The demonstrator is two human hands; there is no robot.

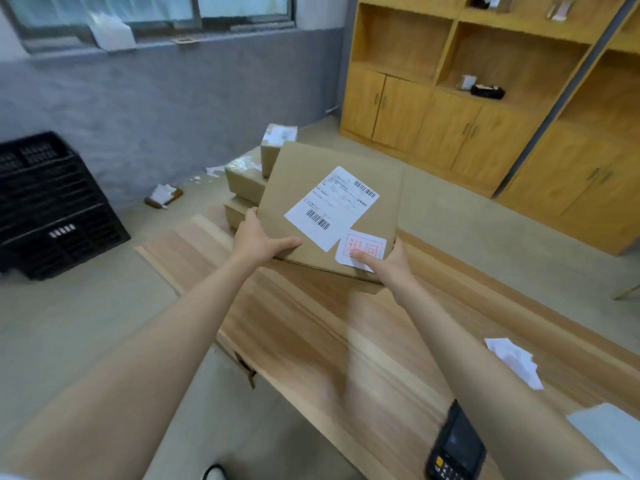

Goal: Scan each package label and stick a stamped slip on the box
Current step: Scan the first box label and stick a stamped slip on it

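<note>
- black crate (52,206) sits on the floor, far left
- left hand (258,242) grips the box (311,202) by its left edge, thumb on top
- box is over the counter's (311,341) far end, label (332,207) facing up
- stamped slip (367,242) on its near right corner
- right hand (394,265) grips that corner, thumb pressing the slip
- scanner (457,445) lies on the counter, near right

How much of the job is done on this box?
Done: the box already has its red-stamped slip beside the label, and the scanner lies on the table. In hand: the left hand and right hand hold the box, right thumb on the slip. Left: the boxes behind may still need slips.
</note>
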